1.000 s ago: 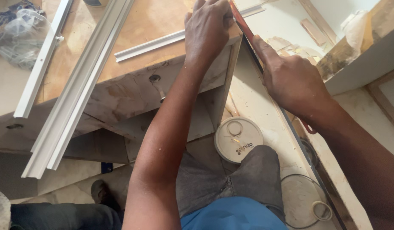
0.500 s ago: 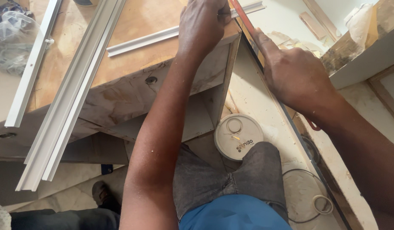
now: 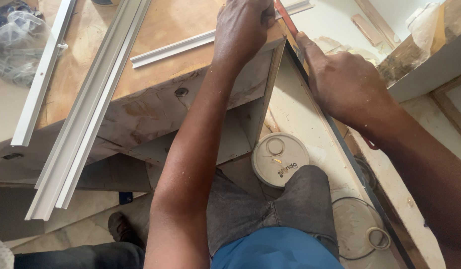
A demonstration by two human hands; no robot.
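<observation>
My left hand (image 3: 243,30) is closed at the right front corner of a worn plywood workbench (image 3: 155,104), gripping the near end of a long thin red-edged strip (image 3: 286,22). My right hand (image 3: 347,82) lies flat with the index finger stretched along the same strip, pressing it down where it runs on as a dark edge (image 3: 360,174) along a pale board (image 3: 302,119). A short white aluminium channel (image 3: 190,45) lies on the bench just left of my left hand.
Long white aluminium profiles (image 3: 88,109) and a thinner one (image 3: 43,74) lie across the bench's left side. A crumpled plastic bag (image 3: 13,50) sits far left. A round white lid (image 3: 280,159) lies by my knee, with a tape roll (image 3: 377,238) and a cable on the floor board.
The view has shifted slightly; my left hand sits a little higher in the frame. Both hands keep their hold on the strip.
</observation>
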